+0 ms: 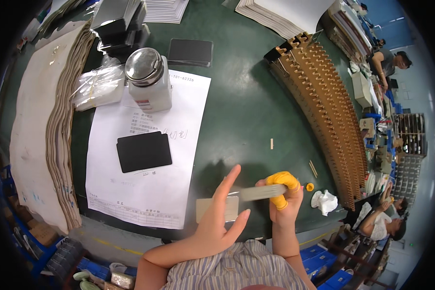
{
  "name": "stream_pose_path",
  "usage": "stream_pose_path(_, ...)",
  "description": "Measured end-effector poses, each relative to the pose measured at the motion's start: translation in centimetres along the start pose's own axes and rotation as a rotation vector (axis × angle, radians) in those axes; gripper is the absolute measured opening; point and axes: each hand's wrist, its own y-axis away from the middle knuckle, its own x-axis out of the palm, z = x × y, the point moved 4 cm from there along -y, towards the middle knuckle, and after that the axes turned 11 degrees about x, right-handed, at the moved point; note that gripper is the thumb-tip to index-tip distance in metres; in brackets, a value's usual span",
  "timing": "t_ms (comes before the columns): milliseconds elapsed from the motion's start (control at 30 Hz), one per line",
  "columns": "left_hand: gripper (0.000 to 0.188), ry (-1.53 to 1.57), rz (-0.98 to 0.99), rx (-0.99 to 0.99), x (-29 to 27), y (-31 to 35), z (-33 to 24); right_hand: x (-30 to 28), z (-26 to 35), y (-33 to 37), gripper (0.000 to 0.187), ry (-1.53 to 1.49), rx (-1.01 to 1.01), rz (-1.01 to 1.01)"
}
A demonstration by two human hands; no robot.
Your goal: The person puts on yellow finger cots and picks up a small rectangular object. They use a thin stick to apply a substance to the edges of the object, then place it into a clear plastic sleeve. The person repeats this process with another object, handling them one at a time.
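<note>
My right hand [286, 202], with yellow finger covers on its fingers, grips a stack of thin pale cards [256, 193] by its right end. The stack is held above the table, its layered edge turned toward me. Just left of it, my left hand [213, 222] is open, with thumb and fingers apart and nothing in it. Beneath that hand, partly hidden by it, a flat pale card [232, 210] lies near the table's front edge. Farther left, a black card or small pile of them [144, 152] rests on a printed paper sheet [130, 193].
A pump-top bottle [155, 94] stands on the sheet's far end, beside clear plastic bags [99, 87]. Behind are stacked black cards [190, 51]. Slotted brown racks [319, 106] line the right, near crumpled white tissue [324, 202] and a yellow finger cover [310, 186]. Cardboard sheets [43, 111] fill the left.
</note>
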Motion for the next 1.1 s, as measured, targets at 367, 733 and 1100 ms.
stream_pose_path(367,0.058,-0.067,0.064,0.077,0.1,-0.2,-0.8,-0.5,-1.4,-0.3,0.032,-0.627,0.256,0.265)
stream_pose_path(733,0.055,-0.128,0.038,0.045,0.5,-0.1,-0.6,-0.4,-2.3,0.0,0.03,-1.169,0.633,0.209)
stream_pose_path(1100,0.044,-0.206,0.01,0.117,0.0,0.0,-1.1,2.5,0.3,0.1,0.029,-1.585,0.728,0.137)
